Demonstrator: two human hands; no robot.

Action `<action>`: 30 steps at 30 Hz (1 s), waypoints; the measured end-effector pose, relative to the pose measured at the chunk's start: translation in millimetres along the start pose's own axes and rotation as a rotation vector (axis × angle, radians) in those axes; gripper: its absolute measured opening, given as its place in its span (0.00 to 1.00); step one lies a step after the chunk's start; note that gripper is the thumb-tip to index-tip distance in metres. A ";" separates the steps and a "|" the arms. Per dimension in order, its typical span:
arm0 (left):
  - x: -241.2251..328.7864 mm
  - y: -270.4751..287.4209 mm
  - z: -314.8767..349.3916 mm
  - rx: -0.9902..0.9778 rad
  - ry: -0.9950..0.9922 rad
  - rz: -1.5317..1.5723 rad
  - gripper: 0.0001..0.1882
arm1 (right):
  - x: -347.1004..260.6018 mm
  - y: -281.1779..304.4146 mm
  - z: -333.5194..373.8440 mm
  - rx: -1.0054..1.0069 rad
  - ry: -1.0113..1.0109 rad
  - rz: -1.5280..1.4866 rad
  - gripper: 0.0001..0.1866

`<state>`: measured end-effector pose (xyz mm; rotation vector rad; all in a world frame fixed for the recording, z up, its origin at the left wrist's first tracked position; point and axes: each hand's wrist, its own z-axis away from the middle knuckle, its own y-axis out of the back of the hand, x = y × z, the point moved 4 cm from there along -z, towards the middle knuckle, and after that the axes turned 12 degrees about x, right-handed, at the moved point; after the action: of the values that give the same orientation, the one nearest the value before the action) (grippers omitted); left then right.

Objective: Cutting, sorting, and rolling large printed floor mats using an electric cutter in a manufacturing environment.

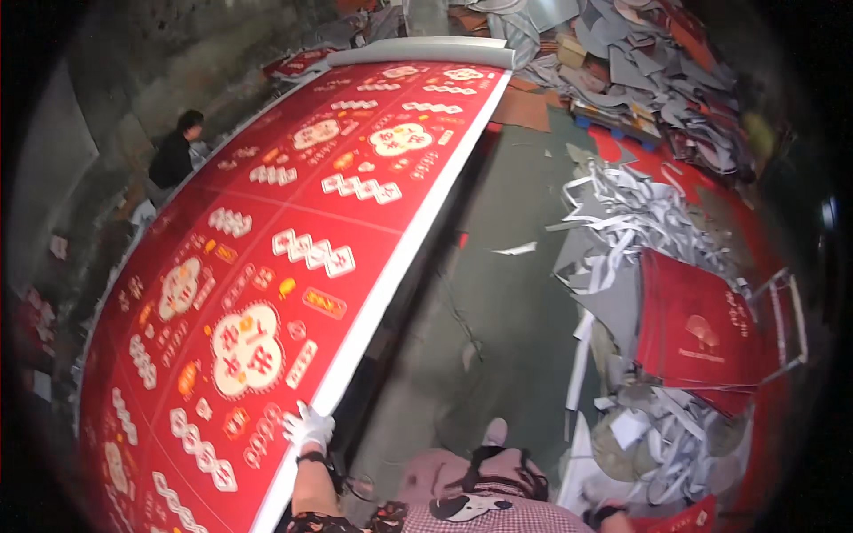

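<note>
A long red printed sheet (338, 218) with a white border covers the table on my left. Flat on its near right edge rests my left hand (308, 428) in a white glove, fingers spread and holding nothing. At the lower edge of the picture, by my apron (480, 508), my right hand (590, 496) hangs low beside white offcut strips. It is blurred, and its fingers cannot be made out. Below it to the right lies the corner of a red printed piece (680, 522).
Another person (175, 160) in dark clothes is at the sheet's far left side. A thick roll (422, 51) lies across the far end. On the right are a stack of red mats (689, 329), a heap of white strips (635, 209) and piled offcuts (622, 53) farther back.
</note>
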<state>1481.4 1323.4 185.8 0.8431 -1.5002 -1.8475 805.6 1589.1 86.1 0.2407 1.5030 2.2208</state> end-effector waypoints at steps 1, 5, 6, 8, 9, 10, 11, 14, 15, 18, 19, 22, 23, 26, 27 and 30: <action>-7.2 -5.2 -5.4 -0.049 0.064 -0.037 0.45 | -61.1 94.0 -45.7 -0.163 -0.133 -0.284 0.20; 14.5 -4.2 -27.2 -0.215 0.064 0.113 0.38 | -15.6 164.4 -235.0 0.153 0.037 -0.343 0.16; 14.7 1.0 -26.0 -0.245 0.058 0.139 0.37 | -24.2 188.8 -270.9 0.140 0.055 -0.493 0.15; 10.8 0.0 -41.5 -0.303 -0.004 0.175 0.37 | -45.4 212.4 -336.2 -0.007 -0.043 -0.660 0.14; 25.7 13.2 -44.6 -0.351 -0.054 0.163 0.38 | -57.5 218.1 -363.5 -0.141 -0.168 -0.828 0.13; 18.2 17.2 -54.4 -0.367 -0.066 0.111 0.35 | -96.2 233.6 -387.3 -0.160 -0.022 -0.891 0.11; -14.2 -1.4 -75.7 -0.557 0.030 0.102 0.33 | -150.9 245.6 -400.5 -0.210 0.139 -0.957 0.09; 94.6 14.1 -130.7 -0.513 -0.078 -0.084 0.31 | -265.9 205.7 -466.1 -0.487 0.221 -1.025 0.13; 152.9 35.5 -139.0 -0.452 -0.029 -0.024 0.33 | -332.8 213.5 -472.2 -0.278 0.595 -0.870 0.17; 281.1 47.6 -185.1 -0.167 -0.124 0.247 0.35 | -498.8 230.9 -502.4 -0.359 0.608 -0.559 0.42; 342.7 59.2 -191.2 -0.216 -0.156 0.385 0.33 | -540.3 228.4 -523.3 -0.469 0.551 -0.633 0.42; 428.4 49.4 -245.9 -0.002 -0.493 0.343 0.33 | -672.2 251.5 -528.2 -0.504 0.656 -0.974 0.30; 495.4 53.8 -242.2 0.051 -0.581 0.289 0.32 | -684.7 234.1 -542.0 -0.432 0.491 -0.878 0.26; 553.5 72.4 -299.2 0.155 -0.648 0.383 0.34 | -715.2 256.0 -539.3 -0.783 0.902 -1.286 0.15; 585.6 71.5 -315.0 0.171 -0.664 0.356 0.35 | -704.5 222.3 -560.0 -0.909 0.809 -1.304 0.14; 687.2 55.2 -342.5 0.288 -0.720 0.002 0.42 | -652.9 90.5 -679.6 -0.235 0.787 -1.046 0.15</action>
<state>1333.1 571.1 117.7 0.2823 -2.2351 -2.0779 1100.0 696.9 -31.1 -1.3139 1.1872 1.5752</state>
